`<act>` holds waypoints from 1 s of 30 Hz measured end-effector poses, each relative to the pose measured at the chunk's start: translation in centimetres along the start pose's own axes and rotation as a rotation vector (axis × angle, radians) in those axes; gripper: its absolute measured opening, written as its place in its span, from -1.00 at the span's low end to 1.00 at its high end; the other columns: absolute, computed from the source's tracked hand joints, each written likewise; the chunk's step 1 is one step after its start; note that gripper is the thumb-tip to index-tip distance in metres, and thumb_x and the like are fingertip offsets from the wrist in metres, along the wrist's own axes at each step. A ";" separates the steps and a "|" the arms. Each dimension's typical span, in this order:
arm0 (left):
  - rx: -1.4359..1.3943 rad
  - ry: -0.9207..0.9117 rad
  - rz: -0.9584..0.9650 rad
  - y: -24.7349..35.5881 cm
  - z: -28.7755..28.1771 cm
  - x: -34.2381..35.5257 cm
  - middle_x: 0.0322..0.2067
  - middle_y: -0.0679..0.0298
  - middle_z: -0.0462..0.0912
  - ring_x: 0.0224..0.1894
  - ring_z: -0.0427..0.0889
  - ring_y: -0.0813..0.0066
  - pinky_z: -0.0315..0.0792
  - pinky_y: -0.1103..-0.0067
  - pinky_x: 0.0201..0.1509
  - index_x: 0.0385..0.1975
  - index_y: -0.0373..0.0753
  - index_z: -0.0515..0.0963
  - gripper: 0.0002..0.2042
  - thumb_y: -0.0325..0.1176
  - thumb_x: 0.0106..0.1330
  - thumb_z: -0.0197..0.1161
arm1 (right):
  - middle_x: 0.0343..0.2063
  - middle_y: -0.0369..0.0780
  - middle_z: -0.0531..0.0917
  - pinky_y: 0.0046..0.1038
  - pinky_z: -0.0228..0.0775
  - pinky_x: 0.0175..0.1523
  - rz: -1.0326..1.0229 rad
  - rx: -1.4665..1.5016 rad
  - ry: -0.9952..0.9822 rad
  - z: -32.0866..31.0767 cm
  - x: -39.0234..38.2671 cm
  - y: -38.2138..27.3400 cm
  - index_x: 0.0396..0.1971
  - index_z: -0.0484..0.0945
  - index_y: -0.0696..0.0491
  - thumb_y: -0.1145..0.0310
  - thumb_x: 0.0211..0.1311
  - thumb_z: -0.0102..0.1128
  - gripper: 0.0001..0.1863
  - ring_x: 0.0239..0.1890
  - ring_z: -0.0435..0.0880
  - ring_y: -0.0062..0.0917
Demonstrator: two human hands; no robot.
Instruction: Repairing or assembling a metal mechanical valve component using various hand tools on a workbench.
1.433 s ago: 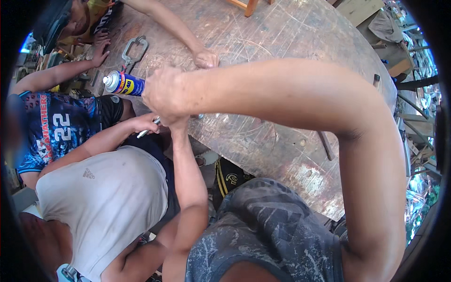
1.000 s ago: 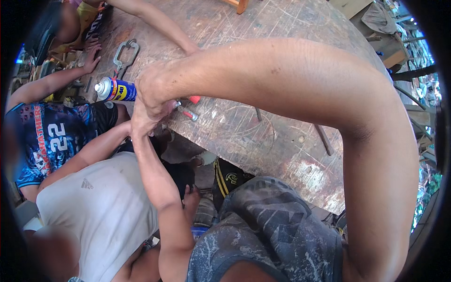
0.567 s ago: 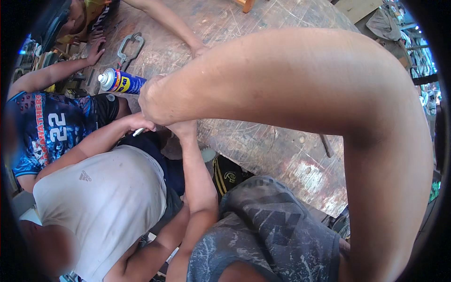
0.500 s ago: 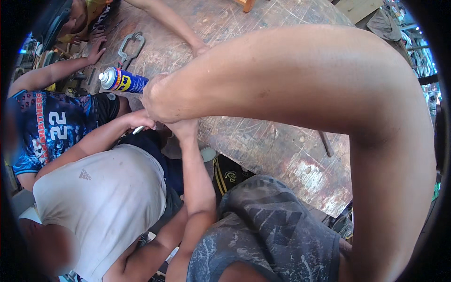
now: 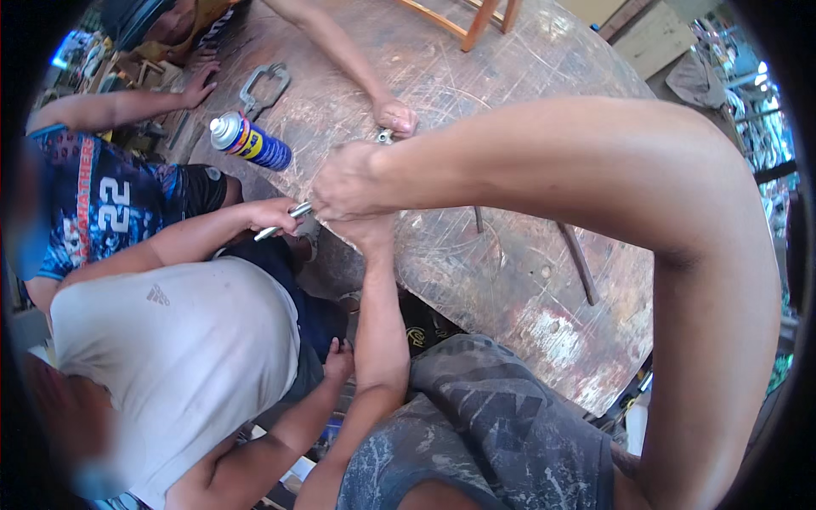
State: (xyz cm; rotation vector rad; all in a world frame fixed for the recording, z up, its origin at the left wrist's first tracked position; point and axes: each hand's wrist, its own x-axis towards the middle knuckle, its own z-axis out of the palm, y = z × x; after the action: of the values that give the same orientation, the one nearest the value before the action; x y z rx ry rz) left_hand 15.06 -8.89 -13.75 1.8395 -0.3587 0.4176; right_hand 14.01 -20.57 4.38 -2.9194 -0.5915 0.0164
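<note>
My right hand (image 5: 347,180) is closed at the table's left edge, its fingers curled around something I cannot make out. Just below it and touching it is my left hand (image 5: 364,231), whose fingers are mostly hidden. A co-worker in a white shirt holds a shiny metal rod (image 5: 274,231) whose upper end reaches close to my right hand. Beyond my hands, another person's hand (image 5: 396,117) rests on the table over a small metal piece (image 5: 385,136). A blue spray can (image 5: 252,143) with a white top stands left of my right hand.
The worn, scratched table (image 5: 544,280) spreads under my right arm. A metal C-shaped clamp (image 5: 265,88) lies behind the can. Dark metal bars (image 5: 580,265) lie near my right forearm. A wooden frame (image 5: 476,24) stands at the far edge. Co-workers crowd the left side.
My hands have shifted right, away from the spray can, which now shows whole. The far co-worker's hand and more of the metal rod have come into sight. The whole view has also shifted.
</note>
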 end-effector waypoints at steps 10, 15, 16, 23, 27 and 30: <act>-0.310 0.079 -0.077 3.6 0.3 -0.2 -0.11 0.11 0.51 -0.05 0.52 0.22 0.41 0.35 -0.03 0.03 -0.28 0.35 -0.34 -0.38 -0.02 0.67 | -0.25 -0.03 0.63 -0.26 0.61 -0.40 0.991 0.951 -0.585 -3.2 -2.3 0.7 -0.11 0.59 0.39 -0.62 -0.06 0.34 0.14 -0.35 0.76 -0.31; -0.109 0.064 -0.023 1.7 0.6 -1.2 -0.09 0.18 0.55 -0.03 0.49 0.14 0.33 0.23 0.08 0.02 -0.22 0.42 -0.39 -0.36 0.00 0.67 | -0.12 0.02 0.69 -0.14 0.64 -0.13 1.030 0.856 -0.693 -3.8 0.9 -0.7 -0.06 0.72 0.14 -0.56 -0.07 0.32 -0.03 -0.16 0.76 -0.13; -0.123 0.066 0.107 1.8 0.5 -1.4 -0.07 0.22 0.56 -0.02 0.50 0.16 0.30 0.23 0.12 0.02 -0.20 0.44 -0.41 -0.35 0.03 0.65 | -0.12 0.02 0.69 -0.14 0.64 -0.13 1.034 0.850 -0.699 -3.7 1.2 -0.9 -0.06 0.72 0.14 -0.56 -0.07 0.32 -0.03 -0.16 0.76 -0.13; -0.074 -0.022 0.170 4.6 -2.5 -0.4 -0.05 0.27 0.64 0.03 0.54 0.21 0.29 0.25 0.17 0.03 -0.16 0.52 -0.49 -0.37 0.07 0.59 | -0.09 0.20 0.71 -0.24 0.53 0.12 0.866 0.558 -0.650 -3.7 2.3 -1.1 -0.08 0.68 0.37 -0.40 0.05 0.24 -0.04 0.00 0.72 -0.11; -0.058 -0.158 0.125 4.9 -4.8 0.2 -0.10 0.22 0.68 -0.08 0.57 0.20 0.38 0.31 0.07 -0.07 -0.20 0.56 -0.58 -0.40 0.09 0.58 | 0.09 0.18 0.68 -0.11 0.50 0.26 0.785 0.472 -0.832 -5.0 2.9 -1.4 0.07 0.70 0.15 -0.33 0.14 0.11 -0.17 0.22 0.65 0.01; -0.146 -0.112 0.175 4.7 -3.8 1.2 -0.17 0.19 0.70 -0.17 0.60 0.19 0.41 0.30 0.00 -0.13 -0.23 0.55 -0.62 -0.38 0.12 0.58 | 0.06 0.13 0.70 -0.11 0.53 0.21 0.767 0.318 -0.925 -5.5 4.0 -1.7 0.06 0.73 0.08 -0.32 0.17 0.09 -0.22 0.17 0.69 -0.05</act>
State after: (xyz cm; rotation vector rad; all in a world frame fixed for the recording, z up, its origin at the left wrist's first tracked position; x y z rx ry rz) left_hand 13.66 -6.67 -8.21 1.6986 -0.6147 0.3987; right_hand 17.26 -18.34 10.17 -2.4801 0.4541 1.4184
